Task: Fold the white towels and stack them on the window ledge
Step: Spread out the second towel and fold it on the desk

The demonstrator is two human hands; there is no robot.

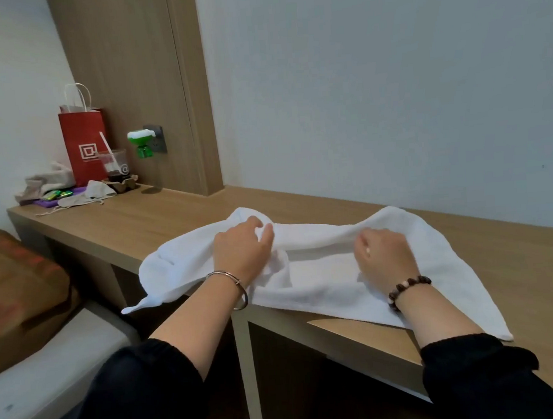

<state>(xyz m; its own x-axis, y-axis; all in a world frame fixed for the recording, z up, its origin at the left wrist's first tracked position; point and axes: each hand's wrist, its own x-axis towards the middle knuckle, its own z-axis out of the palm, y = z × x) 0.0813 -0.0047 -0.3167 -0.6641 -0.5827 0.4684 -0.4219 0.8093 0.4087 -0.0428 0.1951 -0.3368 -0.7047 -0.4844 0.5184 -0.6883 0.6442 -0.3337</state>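
From my feed, the white towel [324, 281] lies spread and rumpled across the wooden ledge [170, 217], against the wall. One corner droops off the near edge on the left, and another reaches the near edge on the right. The left hand [242, 248] has its fingers curled and pinches a bunched fold near the towel's far edge. The right hand [384, 253] rests knuckles-up on the cloth. Its fingers bend down out of my sight, so I cannot tell whether it grips anything. At the far left end of the ledge stand a red paper bag [83, 142] and a plastic cup [114, 166] with a straw. The small clutter beside them is too blurred to name. The ledge's right end is cut off by the frame.
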